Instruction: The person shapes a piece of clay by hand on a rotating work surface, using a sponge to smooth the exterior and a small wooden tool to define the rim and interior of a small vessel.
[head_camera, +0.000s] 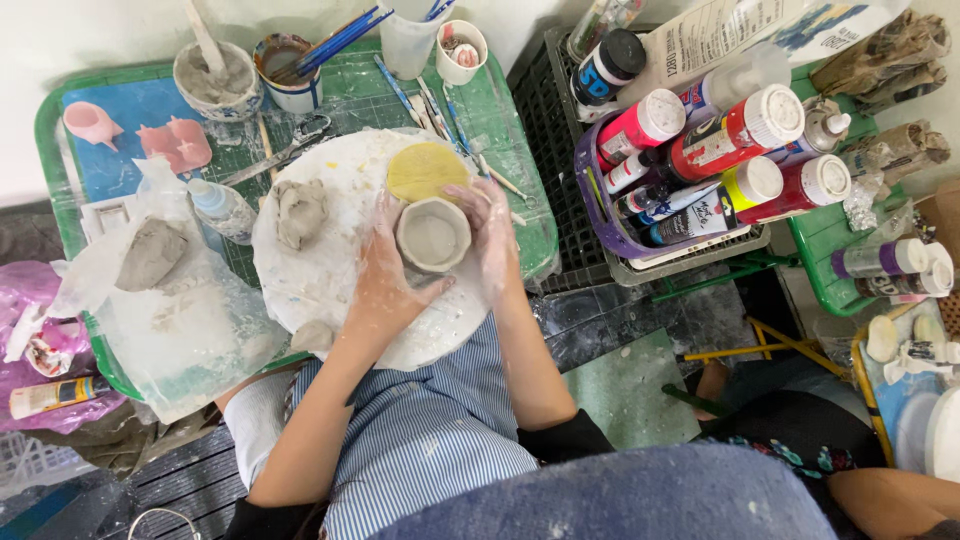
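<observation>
Both hands were wrapped around a small faceted clay cup (433, 235) sitting mid-frame on a round white board (330, 290). The left hand (385, 275) cupped its lower-left wall with fingers pressed against it, and the right hand (490, 225) curled around the right side the same way. The cup looked empty, just pale wet clay inside. A yellow sponge (425, 170) lay right above it and a grey clay lump (300, 210) sat to the left on the board. Upper left, a slip bowl (217, 80) held grey slurry and a stick, and a jar (290, 72) held blue brushes. On the right, a purple basket (610, 235) was stuffed with red-labelled paint bottles (740, 135).
</observation>
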